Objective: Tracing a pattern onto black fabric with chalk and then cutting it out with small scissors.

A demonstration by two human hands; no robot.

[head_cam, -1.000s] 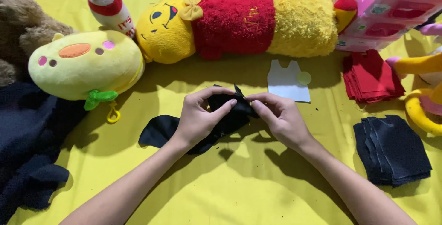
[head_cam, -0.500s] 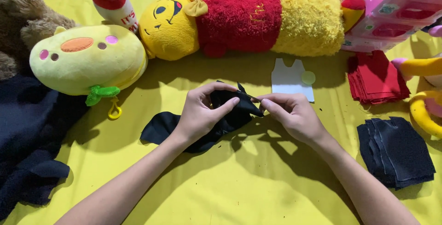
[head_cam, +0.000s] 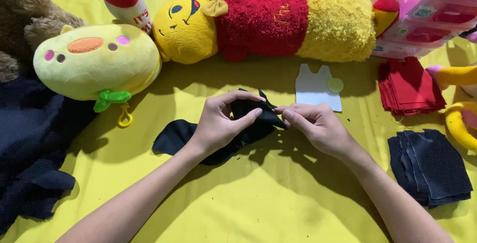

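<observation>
Left hand (head_cam: 218,126) now curled tighter round the black felt piece (head_cam: 238,123) at mid-desk, grip closed on its bunched top; right hand (head_cam: 318,128) pinching its pointed edge, closer than a second ago. Behind, white paper template (head_cam: 315,91); far right, pink boxed toy set (head_cam: 427,9) with small coloured labels.

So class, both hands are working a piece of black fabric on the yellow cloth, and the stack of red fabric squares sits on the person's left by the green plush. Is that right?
Not quite. The head view shows the stack of red fabric squares on the person's right, below the pink plastic toy case. Both hands, left hand and right hand, do hold the black fabric over the yellow cloth.
</observation>
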